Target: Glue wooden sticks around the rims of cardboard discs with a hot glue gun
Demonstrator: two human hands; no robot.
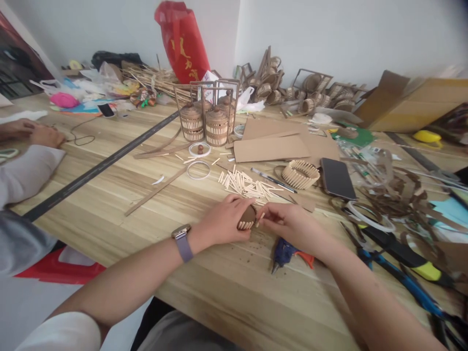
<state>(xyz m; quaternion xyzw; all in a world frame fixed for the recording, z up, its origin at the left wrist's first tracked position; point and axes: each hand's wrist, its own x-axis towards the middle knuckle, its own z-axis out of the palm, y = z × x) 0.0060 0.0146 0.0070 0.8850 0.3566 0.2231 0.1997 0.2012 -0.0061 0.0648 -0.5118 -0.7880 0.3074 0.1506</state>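
Note:
My left hand [230, 219] is wrapped round a small round brown piece [247, 218] with short pale sticks standing along its near edge. Its far side is partly hidden by my fingers. At the right side of this piece, my right hand [283, 219] pinches a short wooden stick [260, 219] against or close to the rim; whether it touches I cannot tell. Just beyond both hands lies a loose pile of short wooden sticks [243, 183]. A blue glue gun [283, 253] with an orange part rests on the table below my right hand.
Behind the pile are a ring of sticks [300, 174], a pen [272, 179], a phone [337, 178] and cardboard [270, 147]. Lidded stick baskets [216, 126] stand farther back. Pliers and cutters [402, 273] lie at right. Another person's hands [34, 131] are at far left.

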